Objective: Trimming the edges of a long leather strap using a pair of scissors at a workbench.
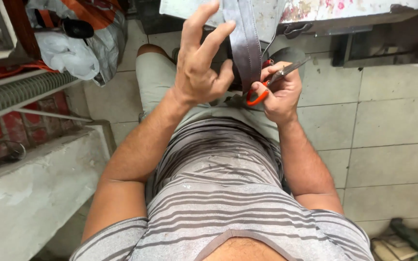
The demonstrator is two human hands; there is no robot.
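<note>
above the lap of a seated person in a grey striped t-shirt point(218, 193), a long flat grey strap of stitched leather-like material point(244, 43) hangs down from the edge of a worn work table point(364, 9) beyond the knees. left of the strap, the left hand point(200, 72) steadies it, thumb pressed to its edge and the other fingers fanned loose and lifted. right of the strap, the right hand point(280, 92) is clenched around orange-handled steel scissors point(272, 82), blades pointing up and away from the strap. it looks light, limp and smooth, likely to sag and twist unless pinched flat near its lower end. below the strap lie pale square floor tiles point(393, 121); well left of it, a crumpled white plastic sack point(68, 53) and rough concrete ledge point(30, 193).
</note>
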